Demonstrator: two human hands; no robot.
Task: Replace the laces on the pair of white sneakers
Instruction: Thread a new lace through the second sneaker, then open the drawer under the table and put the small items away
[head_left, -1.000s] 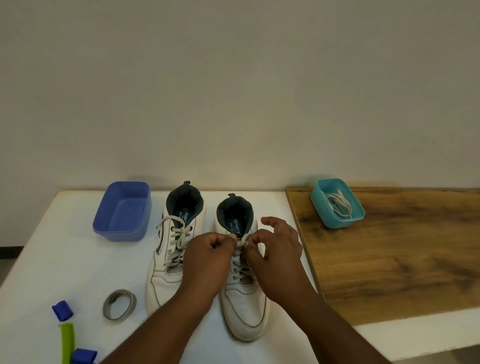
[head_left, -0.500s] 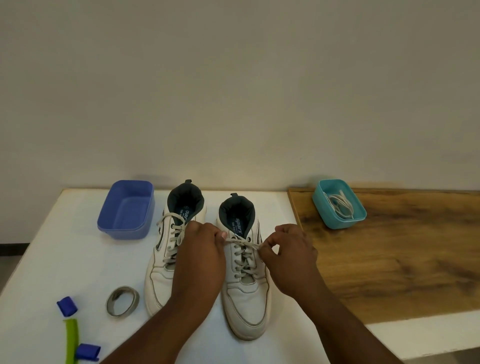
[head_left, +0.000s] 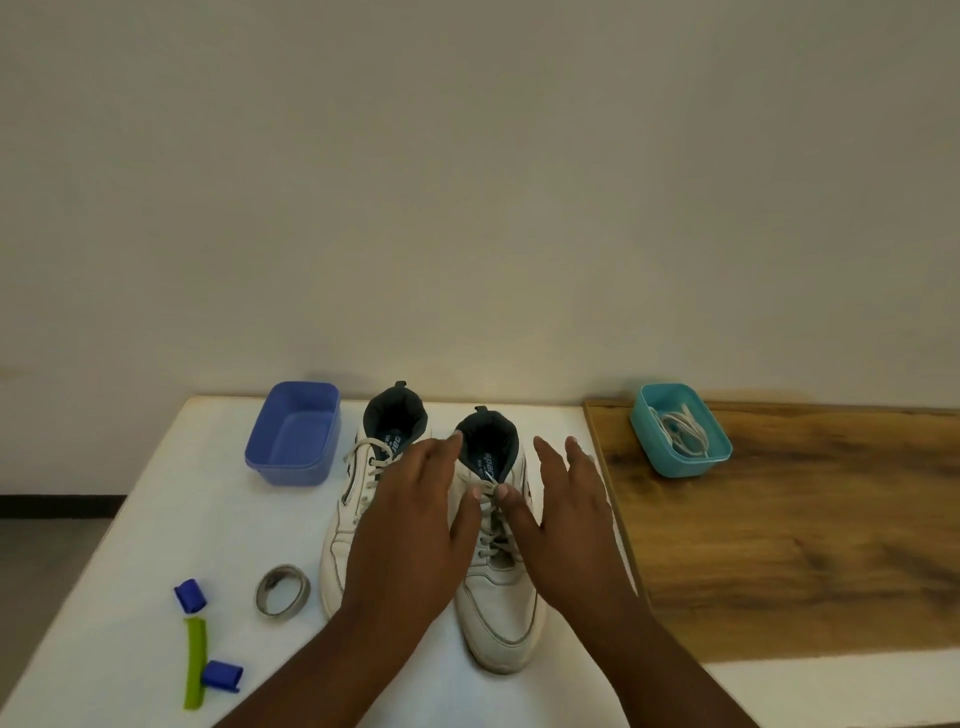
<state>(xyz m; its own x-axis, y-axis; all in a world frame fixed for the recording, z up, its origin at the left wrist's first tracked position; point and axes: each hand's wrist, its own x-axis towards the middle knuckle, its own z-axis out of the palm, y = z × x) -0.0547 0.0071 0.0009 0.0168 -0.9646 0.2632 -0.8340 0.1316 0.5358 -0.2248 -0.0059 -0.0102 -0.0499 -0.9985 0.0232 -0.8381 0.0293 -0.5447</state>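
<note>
Two white sneakers sit side by side on the white worktop, toes toward the person, heels toward the wall, long axes running near to far. The left sneaker is laced. Over the right sneaker, the left hand and right hand are spread flat, fingers splayed, thumbs touching its lace. There's blue print on both insoles, too blurred to read. Spare laces lie in the teal tub.
</note>
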